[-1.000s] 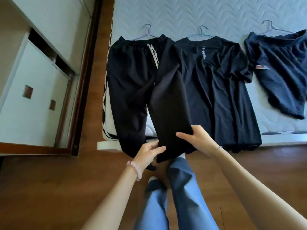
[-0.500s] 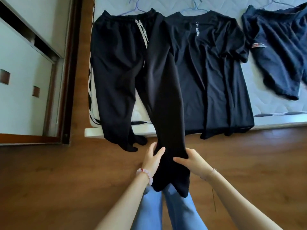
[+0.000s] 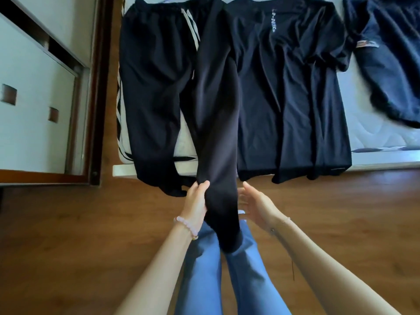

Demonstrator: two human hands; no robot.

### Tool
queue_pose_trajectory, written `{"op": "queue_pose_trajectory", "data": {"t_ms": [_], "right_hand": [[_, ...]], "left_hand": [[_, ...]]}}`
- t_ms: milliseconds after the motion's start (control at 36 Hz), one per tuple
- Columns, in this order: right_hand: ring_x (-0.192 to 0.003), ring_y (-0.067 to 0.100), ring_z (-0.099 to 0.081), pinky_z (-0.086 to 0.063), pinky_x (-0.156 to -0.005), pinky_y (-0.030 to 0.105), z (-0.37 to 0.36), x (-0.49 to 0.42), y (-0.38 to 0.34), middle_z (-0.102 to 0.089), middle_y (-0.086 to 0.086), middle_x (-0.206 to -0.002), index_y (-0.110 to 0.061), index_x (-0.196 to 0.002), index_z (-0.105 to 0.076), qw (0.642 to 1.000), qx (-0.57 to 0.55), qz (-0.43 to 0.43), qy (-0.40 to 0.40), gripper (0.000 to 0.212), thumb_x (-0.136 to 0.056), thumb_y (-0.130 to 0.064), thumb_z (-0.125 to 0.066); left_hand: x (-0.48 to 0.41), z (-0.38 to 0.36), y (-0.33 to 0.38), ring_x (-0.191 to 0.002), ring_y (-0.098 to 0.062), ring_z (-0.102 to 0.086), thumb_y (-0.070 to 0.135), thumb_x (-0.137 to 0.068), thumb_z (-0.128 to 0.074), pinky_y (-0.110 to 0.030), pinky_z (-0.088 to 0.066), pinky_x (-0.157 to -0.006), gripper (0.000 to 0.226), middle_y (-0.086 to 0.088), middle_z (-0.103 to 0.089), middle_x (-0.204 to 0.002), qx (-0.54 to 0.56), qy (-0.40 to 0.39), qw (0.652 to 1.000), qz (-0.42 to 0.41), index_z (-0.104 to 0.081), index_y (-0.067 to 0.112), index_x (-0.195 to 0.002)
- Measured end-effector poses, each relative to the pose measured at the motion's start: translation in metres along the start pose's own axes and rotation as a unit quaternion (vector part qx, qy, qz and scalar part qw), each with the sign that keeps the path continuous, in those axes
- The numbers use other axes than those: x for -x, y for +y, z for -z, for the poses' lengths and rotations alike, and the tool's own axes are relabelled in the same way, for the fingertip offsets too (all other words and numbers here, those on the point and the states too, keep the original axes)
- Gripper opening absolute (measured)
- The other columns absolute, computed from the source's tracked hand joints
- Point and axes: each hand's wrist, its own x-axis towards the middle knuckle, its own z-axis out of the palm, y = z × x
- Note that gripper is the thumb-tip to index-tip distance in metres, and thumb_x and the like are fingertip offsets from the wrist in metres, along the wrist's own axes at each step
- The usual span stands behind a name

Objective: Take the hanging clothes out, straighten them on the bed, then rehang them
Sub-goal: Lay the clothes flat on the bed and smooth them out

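Left hand point(image 3: 195, 203) grasps one leg of the trousers point(image 3: 159, 87), drawn off the bed point(image 3: 375, 137) over the floor point(image 3: 68, 223) | right hand point(image 3: 256, 205) just beside it, fingers straight, released | shirt point(image 3: 284, 98) alongside

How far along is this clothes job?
Taken out: black trousers, a T-shirt and navy shorts all lie on the bed. In hand: the left hand grips one trouser leg, drawn out taut; the right hand is open beside it. Left: the rumpled shorts, then rehanging all three.
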Motion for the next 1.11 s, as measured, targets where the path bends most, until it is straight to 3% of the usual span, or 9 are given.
{"op": "queue_pose_trajectory", "data": {"t_ms": [83, 194, 278, 417, 583, 694, 861, 972, 1111], "right_hand": [[-0.079, 0.018, -0.065, -0.051, -0.071, 0.029, -0.004, -0.020, -0.007, -0.070, 0.006, -0.094, -0.012, -0.103, -0.067, 0.996, -0.032, 0.018, 0.078, 0.035, -0.101, -0.033, -0.040], [-0.120, 0.022, -0.057, -0.042, -0.089, 0.033, -0.012, -0.047, -0.014, -0.061, 0.006, -0.130, -0.015, -0.136, -0.052, 0.995, -0.028, 0.001, 0.096, 0.054, -0.092, -0.047, -0.050], [-0.107, 0.016, -0.059, -0.043, -0.082, 0.028, -0.032, -0.042, -0.029, -0.069, -0.004, -0.113, -0.020, -0.114, -0.063, 0.994, -0.092, -0.055, 0.014, 0.050, -0.100, -0.054, -0.028], [-0.075, 0.023, -0.075, -0.046, -0.081, 0.035, -0.060, -0.039, -0.041, -0.078, 0.009, -0.083, -0.010, -0.072, -0.081, 0.975, -0.200, -0.053, -0.078, 0.081, -0.095, -0.065, -0.026], [-0.125, 0.024, -0.057, -0.036, -0.113, 0.036, -0.056, -0.029, -0.041, -0.063, 0.007, -0.132, -0.018, -0.130, -0.062, 0.954, -0.253, -0.032, -0.161, 0.057, -0.091, -0.057, -0.046], [-0.108, 0.022, -0.067, -0.052, -0.096, 0.032, -0.026, -0.020, -0.041, -0.070, 0.012, -0.119, -0.002, -0.124, -0.063, 0.997, -0.039, 0.068, -0.026, 0.036, -0.093, -0.021, -0.061], [-0.084, 0.003, -0.068, -0.055, -0.073, 0.016, 0.033, 0.008, -0.031, -0.076, -0.007, -0.087, -0.014, -0.091, -0.075, 0.963, 0.159, 0.179, 0.123, 0.008, -0.088, -0.019, -0.070], [-0.076, 0.009, -0.064, -0.051, -0.065, 0.021, 0.058, 0.013, -0.016, -0.071, -0.003, -0.080, -0.007, -0.090, -0.071, 0.948, 0.232, 0.130, 0.172, 0.011, -0.087, -0.018, -0.069], [-0.101, 0.033, -0.061, -0.046, -0.077, 0.032, 0.079, -0.005, 0.007, -0.066, 0.005, -0.109, -0.019, -0.109, -0.059, 0.833, 0.479, -0.019, 0.274, 0.025, -0.084, -0.018, -0.056]], "left_hand": [[0.015, -0.003, 0.014, -0.100, -0.018, -0.066, 0.011, -0.095, -0.048, -0.029, -0.048, -0.086, 0.020, -0.008, -0.070, -0.111, 0.039, -0.021, 0.999, -0.009, -0.065, 0.009, -0.106], [0.042, 0.000, 0.039, -0.105, -0.022, -0.067, 0.018, -0.096, -0.044, -0.036, -0.050, -0.091, 0.030, -0.010, -0.070, -0.114, 0.129, -0.095, 0.987, -0.011, -0.065, 0.007, -0.114], [0.051, 0.005, 0.056, -0.101, -0.023, -0.069, 0.021, -0.096, -0.042, -0.037, -0.058, -0.081, 0.034, -0.010, -0.070, -0.114, 0.164, -0.114, 0.980, -0.006, -0.066, 0.008, -0.115], [0.048, 0.017, 0.067, -0.104, -0.025, -0.068, 0.024, -0.093, -0.049, -0.040, -0.051, -0.089, 0.030, -0.009, -0.069, -0.116, 0.141, -0.073, 0.987, 0.010, -0.069, 0.011, -0.111], [0.042, 0.036, 0.067, -0.112, -0.023, -0.064, 0.022, -0.095, -0.050, -0.039, -0.047, -0.095, 0.032, -0.006, -0.067, -0.121, 0.059, -0.037, 0.997, -0.038, -0.061, 0.012, -0.123], [0.036, 0.046, 0.058, -0.110, -0.020, -0.065, 0.015, -0.091, -0.057, -0.037, -0.049, -0.093, 0.033, -0.004, -0.068, -0.119, 0.007, 0.008, 0.997, -0.070, -0.059, 0.012, -0.123], [0.017, 0.047, 0.018, -0.090, -0.019, -0.068, 0.008, -0.086, -0.064, -0.031, -0.053, -0.074, 0.012, -0.005, -0.073, -0.096, -0.172, 0.073, 0.979, -0.077, -0.061, 0.004, -0.097], [-0.002, 0.042, -0.018, -0.092, -0.020, -0.065, 0.004, -0.085, -0.064, -0.028, -0.051, -0.076, 0.015, -0.009, -0.070, -0.100, -0.197, 0.081, 0.976, -0.046, -0.057, 0.001, -0.098], [-0.030, 0.051, -0.057, -0.098, -0.023, -0.050, -0.002, -0.086, -0.058, -0.026, -0.037, -0.082, 0.041, -0.012, -0.055, -0.105, -0.358, 0.098, 0.928, 0.037, -0.041, -0.001, -0.123]]}}
